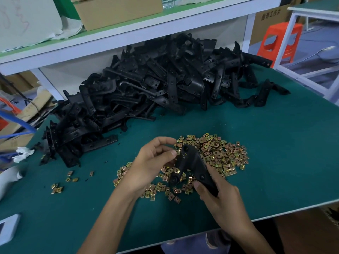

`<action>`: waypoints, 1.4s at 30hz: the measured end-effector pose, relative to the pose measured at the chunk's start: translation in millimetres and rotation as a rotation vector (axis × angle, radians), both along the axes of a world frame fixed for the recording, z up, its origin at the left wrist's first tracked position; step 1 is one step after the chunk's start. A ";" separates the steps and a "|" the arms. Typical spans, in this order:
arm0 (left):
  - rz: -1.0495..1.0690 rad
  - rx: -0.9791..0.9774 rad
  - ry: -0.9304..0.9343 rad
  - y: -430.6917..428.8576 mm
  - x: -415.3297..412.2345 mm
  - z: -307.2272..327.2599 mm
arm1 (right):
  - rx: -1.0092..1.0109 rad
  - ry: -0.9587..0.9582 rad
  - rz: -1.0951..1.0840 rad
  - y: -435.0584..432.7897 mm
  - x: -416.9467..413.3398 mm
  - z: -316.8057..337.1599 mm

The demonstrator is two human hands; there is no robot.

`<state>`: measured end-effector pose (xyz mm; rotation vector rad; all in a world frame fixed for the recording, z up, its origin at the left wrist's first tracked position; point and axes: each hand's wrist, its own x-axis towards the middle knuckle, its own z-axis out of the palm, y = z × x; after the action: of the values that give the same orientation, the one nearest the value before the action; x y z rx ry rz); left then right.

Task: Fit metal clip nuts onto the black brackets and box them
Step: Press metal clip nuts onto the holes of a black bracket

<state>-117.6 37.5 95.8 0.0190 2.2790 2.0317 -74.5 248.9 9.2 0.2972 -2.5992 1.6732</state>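
While the right hand (218, 195) grips the lower end of a black bracket (192, 162) above the front middle of the tabletop (275, 143), the left hand (152, 162) pinches its upper end with curled fingers, whether around a nut I cannot tell; the step looks like pressing a nut on; hold the bracket steady and slide the nut on square until the holes line up; loose clip nuts (220, 153) lie beneath; spare brackets (146, 85) are heaped toward the back edge; a cardboard box (269, 13) beyond the back right corner bears printed characters, too blurred to read.
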 end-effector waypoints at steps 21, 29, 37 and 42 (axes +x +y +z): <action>-0.263 -0.264 0.040 -20.6 -11.0 28.8 | 0.060 -0.052 0.120 2.4 -2.2 12.5; -0.248 -0.136 0.005 -21.3 -14.9 22.5 | 0.005 -0.016 0.174 4.1 -5.4 8.1; -0.364 -0.261 -0.030 -24.0 -16.3 36.6 | 0.085 -0.006 0.188 3.8 -5.7 5.2; -0.461 -0.357 -0.059 -14.0 -20.7 43.6 | 0.167 -0.016 0.154 0.9 -5.6 3.2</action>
<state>-138.3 23.5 139.4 0.4107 2.2954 1.3722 -80.1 249.8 12.4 0.5041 -2.7989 1.5060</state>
